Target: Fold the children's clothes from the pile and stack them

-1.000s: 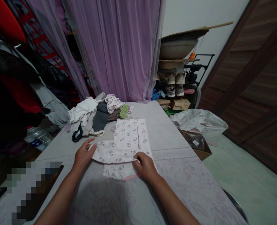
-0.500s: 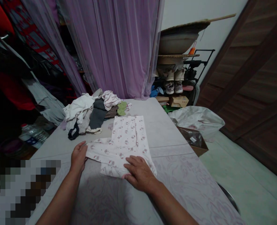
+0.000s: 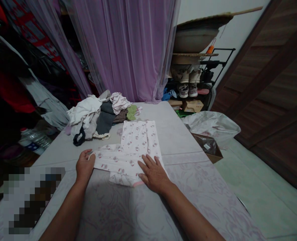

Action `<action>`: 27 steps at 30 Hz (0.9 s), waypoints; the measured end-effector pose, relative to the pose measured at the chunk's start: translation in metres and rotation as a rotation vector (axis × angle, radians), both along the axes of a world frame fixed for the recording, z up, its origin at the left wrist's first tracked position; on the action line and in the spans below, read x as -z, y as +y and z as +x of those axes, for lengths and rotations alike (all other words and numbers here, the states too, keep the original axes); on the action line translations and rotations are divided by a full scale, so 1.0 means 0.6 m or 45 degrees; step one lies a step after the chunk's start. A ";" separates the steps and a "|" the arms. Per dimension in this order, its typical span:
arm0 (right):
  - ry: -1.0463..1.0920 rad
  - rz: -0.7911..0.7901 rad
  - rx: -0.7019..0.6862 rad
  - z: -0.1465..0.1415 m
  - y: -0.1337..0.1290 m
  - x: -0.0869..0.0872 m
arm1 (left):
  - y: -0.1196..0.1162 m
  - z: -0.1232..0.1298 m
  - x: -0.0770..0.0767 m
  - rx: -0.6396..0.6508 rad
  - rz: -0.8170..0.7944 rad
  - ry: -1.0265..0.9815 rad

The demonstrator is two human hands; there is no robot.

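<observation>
Now, nearest the person, the pale patterned cloth (image 3: 108, 214) covers the surface up to the printed garment (image 3: 134, 137), whose pink edging (image 3: 138, 183) shows beside the right hand (image 3: 152, 170); half a second ago that hand covered much of it. The right hand has slid a little farther forward and lies palm down, fingers spread and straight, gripping nothing. A second ago its fingers were pinching the garment's lower fold; that fold now lies down instead of being lifted. At the left, the left hand (image 3: 85, 165) keeps its thumb and fingers closed on the end of the sleeve (image 3: 113, 162), which stretches across toward the right hand. So the cloth seems to be past lifting and into smoothing, though the sleeve end is not yet released. Beyond, the garment's body lies flat, just short of a heap of clothes (image 3: 86, 112). Farthest back hangs a purple curtain (image 3: 118, 50).
</observation>
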State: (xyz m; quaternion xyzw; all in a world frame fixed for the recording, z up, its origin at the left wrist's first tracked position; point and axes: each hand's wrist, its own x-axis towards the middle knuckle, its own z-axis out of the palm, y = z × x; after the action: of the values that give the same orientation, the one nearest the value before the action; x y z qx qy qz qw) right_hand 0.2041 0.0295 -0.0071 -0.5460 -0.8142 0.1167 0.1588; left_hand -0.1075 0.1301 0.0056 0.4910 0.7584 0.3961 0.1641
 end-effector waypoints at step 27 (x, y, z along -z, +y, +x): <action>0.081 0.086 0.031 0.006 -0.032 -0.003 | 0.006 -0.012 -0.017 0.257 -0.290 -0.585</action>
State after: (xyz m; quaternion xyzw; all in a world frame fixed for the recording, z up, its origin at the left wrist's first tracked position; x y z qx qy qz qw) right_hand 0.2074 0.0106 -0.0050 -0.5462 -0.8056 0.1046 0.2043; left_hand -0.1145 0.1339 0.0156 0.4398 0.6883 0.3907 0.4245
